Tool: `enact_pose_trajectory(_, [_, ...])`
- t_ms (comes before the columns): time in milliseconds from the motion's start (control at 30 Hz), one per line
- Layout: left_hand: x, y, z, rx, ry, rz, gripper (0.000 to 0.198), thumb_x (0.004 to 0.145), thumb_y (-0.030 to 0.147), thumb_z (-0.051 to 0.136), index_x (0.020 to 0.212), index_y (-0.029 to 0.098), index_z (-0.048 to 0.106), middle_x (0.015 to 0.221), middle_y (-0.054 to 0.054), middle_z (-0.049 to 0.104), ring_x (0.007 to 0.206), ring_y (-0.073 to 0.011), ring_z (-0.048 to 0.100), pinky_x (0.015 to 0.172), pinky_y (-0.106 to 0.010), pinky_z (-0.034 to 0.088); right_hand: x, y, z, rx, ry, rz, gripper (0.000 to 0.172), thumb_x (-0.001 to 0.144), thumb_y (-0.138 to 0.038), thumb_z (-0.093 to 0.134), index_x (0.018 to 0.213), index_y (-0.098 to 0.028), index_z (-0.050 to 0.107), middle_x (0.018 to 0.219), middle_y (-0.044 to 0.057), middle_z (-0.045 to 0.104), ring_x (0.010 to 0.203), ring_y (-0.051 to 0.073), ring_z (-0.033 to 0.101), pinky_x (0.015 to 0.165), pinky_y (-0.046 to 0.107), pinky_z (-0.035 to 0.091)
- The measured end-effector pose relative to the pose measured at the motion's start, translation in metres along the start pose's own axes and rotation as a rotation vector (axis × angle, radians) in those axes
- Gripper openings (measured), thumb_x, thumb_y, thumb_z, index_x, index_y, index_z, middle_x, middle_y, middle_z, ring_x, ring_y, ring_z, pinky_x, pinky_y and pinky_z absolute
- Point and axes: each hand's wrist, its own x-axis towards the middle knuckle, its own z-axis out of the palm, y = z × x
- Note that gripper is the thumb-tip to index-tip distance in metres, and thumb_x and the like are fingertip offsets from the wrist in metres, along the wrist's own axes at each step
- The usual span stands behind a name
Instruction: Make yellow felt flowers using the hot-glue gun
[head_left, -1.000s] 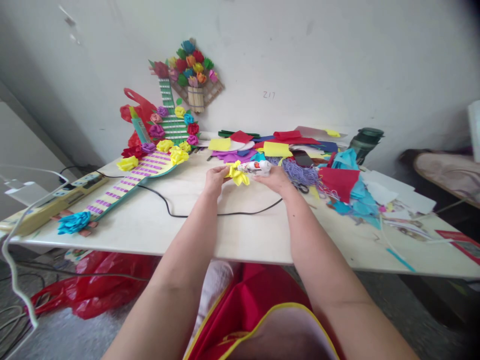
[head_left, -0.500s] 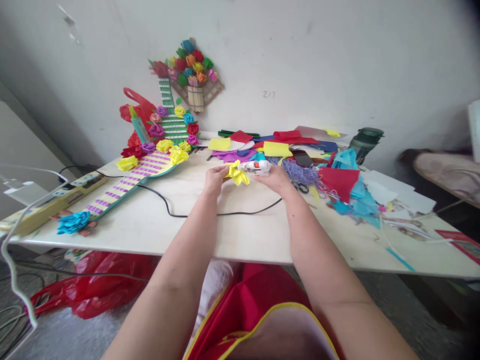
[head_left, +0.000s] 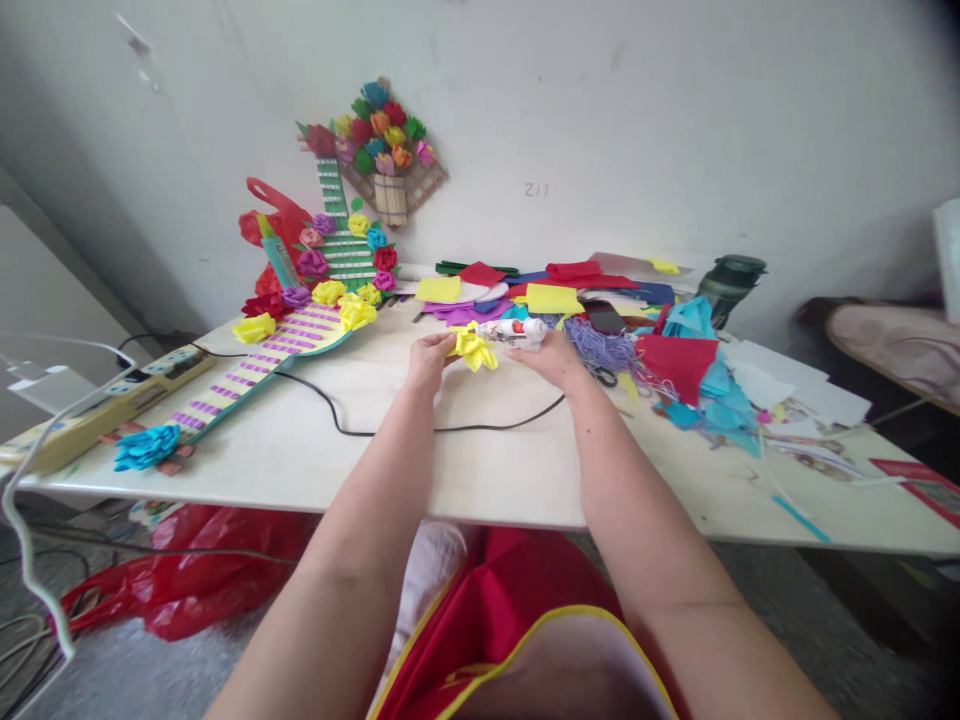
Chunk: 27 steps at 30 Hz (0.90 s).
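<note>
Pinched in the fingers of my left hand (head_left: 430,362) is a yellow crepe-paper flower (head_left: 475,350), held just above the table. My right hand (head_left: 553,358) is closed around a white tube with coloured print (head_left: 513,330). The tube's left end meets the top of the flower, or lies just behind it; which one I cannot tell. To the left lies a guitar-shaped piece (head_left: 274,352) with purple and cream stripes, yellow flowers at its wide end and a blue flower (head_left: 147,446) at its narrow end.
A black cord (head_left: 390,432) crosses the table before my hands. Coloured paper sheets (head_left: 555,298) are piled along the wall. Purple shredded strips (head_left: 596,345), blue paper scraps and a dark bottle (head_left: 733,288) are on the right. A power strip (head_left: 112,405) sits at the left edge.
Almost nothing differs. Both hands keep their places, with the yellow flower and the white tube turned very slightly.
</note>
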Motion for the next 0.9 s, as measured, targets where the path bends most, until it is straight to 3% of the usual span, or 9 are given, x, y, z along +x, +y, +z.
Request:
enact_pose_trajectory(233, [0.002,0.000,-0.001,-0.019,0.059,0.001,0.030,0.054,0.034,0.085,0.072,0.014,0.072,0.073,-0.009,0.072,0.095,-0.0290,0.072,0.088,-0.043,0.057,0.004,0.007,0.001,0.132,0.104,0.132,0.033,0.078,-0.041,0.070,0.101,-0.018,0.074,0.100,0.009,0.078,0.102,0.027,0.071,0.088,0.038,0.056])
enact_pose_trajectory(400, [0.006,0.000,-0.006,-0.093,0.099,0.028,0.031,0.055,0.034,0.085,0.075,0.014,0.072,0.078,-0.009,0.074,0.098,-0.0287,0.071,0.088,-0.040,0.056,0.002,0.005,-0.001,-0.028,0.183,0.265,0.040,0.078,-0.048,0.069,0.107,-0.021,0.073,0.103,0.011,0.077,0.105,0.029,0.070,0.088,0.039,0.055])
enact_pose_trajectory(533, [0.008,0.001,-0.008,-0.135,0.120,0.078,0.032,0.056,0.036,0.084,0.076,0.015,0.072,0.083,-0.009,0.075,0.102,-0.0279,0.070,0.089,-0.038,0.056,-0.004,-0.002,-0.002,-0.205,0.108,0.288,0.046,0.081,-0.048,0.066,0.118,-0.022,0.069,0.109,0.012,0.075,0.107,0.031,0.068,0.090,0.042,0.053])
enact_pose_trajectory(700, [0.006,0.005,-0.006,-0.138,0.130,0.096,0.033,0.054,0.037,0.086,0.076,0.016,0.073,0.085,-0.008,0.076,0.099,-0.0253,0.071,0.086,-0.034,0.056,-0.007,-0.005,0.004,-0.294,-0.034,0.226,0.055,0.085,-0.035,0.057,0.139,-0.027,0.055,0.124,0.008,0.070,0.114,0.028,0.065,0.093,0.038,0.051])
enact_pose_trajectory(900, [0.001,0.006,-0.001,-0.091,0.047,0.091,0.039,0.050,0.042,0.088,0.075,0.016,0.072,0.077,-0.007,0.074,0.097,-0.0262,0.071,0.087,-0.036,0.055,-0.007,-0.007,0.015,-0.387,-0.230,0.167,0.056,0.085,-0.031,0.051,0.141,-0.026,0.053,0.138,0.011,0.061,0.122,0.031,0.061,0.101,0.043,0.046])
